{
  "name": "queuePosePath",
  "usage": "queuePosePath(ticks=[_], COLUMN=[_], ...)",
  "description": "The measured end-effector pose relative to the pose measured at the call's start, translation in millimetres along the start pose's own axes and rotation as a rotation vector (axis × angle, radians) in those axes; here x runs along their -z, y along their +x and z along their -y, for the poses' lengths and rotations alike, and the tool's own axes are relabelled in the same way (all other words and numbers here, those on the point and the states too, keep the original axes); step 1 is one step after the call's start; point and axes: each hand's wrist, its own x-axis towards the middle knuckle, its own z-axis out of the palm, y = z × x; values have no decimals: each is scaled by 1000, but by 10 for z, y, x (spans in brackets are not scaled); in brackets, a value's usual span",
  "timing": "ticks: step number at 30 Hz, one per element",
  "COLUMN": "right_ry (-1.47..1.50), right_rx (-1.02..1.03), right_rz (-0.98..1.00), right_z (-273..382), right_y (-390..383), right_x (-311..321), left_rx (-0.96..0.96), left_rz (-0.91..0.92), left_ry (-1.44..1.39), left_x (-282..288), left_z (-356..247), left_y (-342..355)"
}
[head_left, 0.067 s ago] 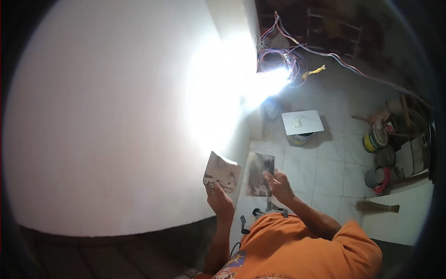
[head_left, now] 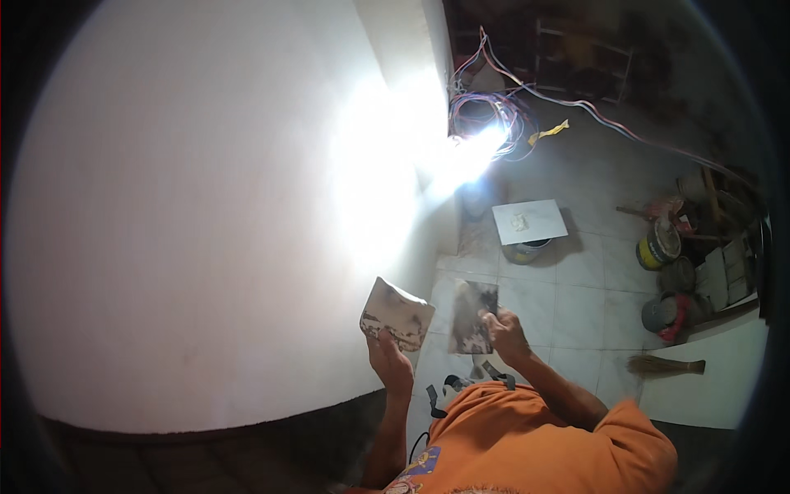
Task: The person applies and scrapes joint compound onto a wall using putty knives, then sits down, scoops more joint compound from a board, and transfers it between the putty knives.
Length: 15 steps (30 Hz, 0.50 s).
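Note:
My left hand (head_left: 390, 365) grips a pale rectangular plate (head_left: 398, 316) by its lower edge. Its top edge bows inward, and brown-grey smears run along its lower part. In my right hand (head_left: 505, 336) is a dark-smeared flat plate (head_left: 474, 318), held by its right side with the fingers on its face. No handle shows on either plate, so I cannot tell their exact kind. A small gap separates the two plates. The pale one is beside the large white wall (head_left: 206, 230), and I cannot tell whether it touches.
Ahead, a white board (head_left: 539, 222) bearing a whitish lump lies on a bucket (head_left: 525, 252). Coiled wires (head_left: 490, 111) hang by a glaring lamp (head_left: 473, 156). At right are a yellow-and-dark bucket (head_left: 658, 244) and a broom head (head_left: 666, 366) on a white surface.
The dark-smeared plate in my right hand has moved slightly right, widening the gap to the pale plate. The whole view has shifted a little. Both hands keep their holds.

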Motion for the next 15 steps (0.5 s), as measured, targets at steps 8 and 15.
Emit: queuePosePath(ticks=[8, 15], right_ry=[225, 109], right_rx=[-263, -114], right_rz=[-120, 131], right_z=[270, 336], right_y=[239, 863], right_x=[584, 914], left_rx=[343, 415], left_rz=[77, -204], left_ry=[-369, -539], left_x=[-178, -324], left_z=[130, 202], left_y=[-20, -65])
